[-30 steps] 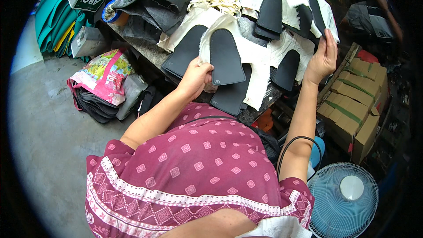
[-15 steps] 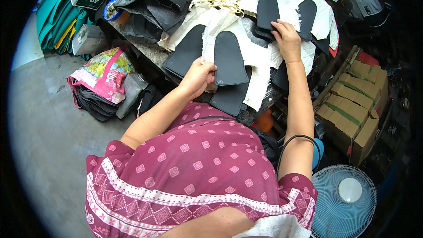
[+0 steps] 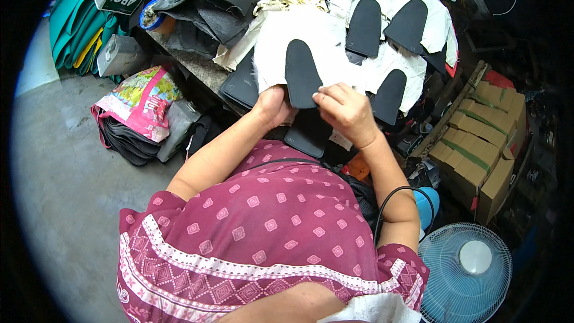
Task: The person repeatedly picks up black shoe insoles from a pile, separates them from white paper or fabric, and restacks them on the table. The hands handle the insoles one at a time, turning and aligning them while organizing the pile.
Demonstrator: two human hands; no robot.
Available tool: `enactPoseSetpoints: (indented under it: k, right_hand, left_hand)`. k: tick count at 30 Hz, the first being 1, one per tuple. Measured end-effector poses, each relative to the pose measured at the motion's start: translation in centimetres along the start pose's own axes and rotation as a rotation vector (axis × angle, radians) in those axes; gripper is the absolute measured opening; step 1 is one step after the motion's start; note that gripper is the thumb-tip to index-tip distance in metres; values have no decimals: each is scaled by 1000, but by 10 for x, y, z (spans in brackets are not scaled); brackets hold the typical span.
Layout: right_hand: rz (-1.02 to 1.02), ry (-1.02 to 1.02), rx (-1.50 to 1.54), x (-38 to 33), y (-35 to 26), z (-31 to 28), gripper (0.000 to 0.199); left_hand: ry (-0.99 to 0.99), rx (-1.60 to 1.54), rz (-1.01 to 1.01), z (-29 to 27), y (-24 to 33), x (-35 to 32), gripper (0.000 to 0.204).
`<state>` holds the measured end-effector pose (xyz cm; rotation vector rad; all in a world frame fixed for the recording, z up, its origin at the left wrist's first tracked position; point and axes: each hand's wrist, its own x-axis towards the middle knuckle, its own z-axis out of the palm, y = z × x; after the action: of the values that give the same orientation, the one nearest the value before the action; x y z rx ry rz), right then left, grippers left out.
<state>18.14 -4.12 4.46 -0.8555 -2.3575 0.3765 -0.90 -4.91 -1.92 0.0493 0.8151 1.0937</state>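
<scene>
Gripping the flat black sole-shaped rubber piece over the frayed white cloth on the counter, the left hand and right hand are both pinching it, apparently aligning it, with pressing flat the likely next requirement.

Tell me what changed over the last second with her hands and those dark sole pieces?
The right hand came back from the far pieces on the right to the middle, and now meets the left hand on one dark sole piece lying on white cloth. The left hand barely moved. The fan and cardboard boxes stayed put.

Workbench carries white cloth, black insoles.
</scene>
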Motion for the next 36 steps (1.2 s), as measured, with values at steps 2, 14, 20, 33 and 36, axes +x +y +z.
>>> enactPoseSetpoints:
  k: [2, 14, 20, 33, 36]
  right_hand:
    - [108, 26, 164, -8, -1, 10, 25]
    - [641, 771, 482, -4, 41, -49, 19]
    - [250, 652, -247, 13, 92, -62, 37]
    - [255, 482, -602, 15, 131, -55, 21]
    - [424, 850, -678, 19, 105, -119, 23]
  left_hand:
    - [66, 139, -60, -2, 1, -4, 50]
    - [37, 294, -88, 14, 15, -14, 30]
    - [-73, 375, 15, 12, 13, -35, 42]
    - [175, 403, 30, 5, 33, -63, 29]
    - [149, 420, 49, 5, 34, -65, 28]
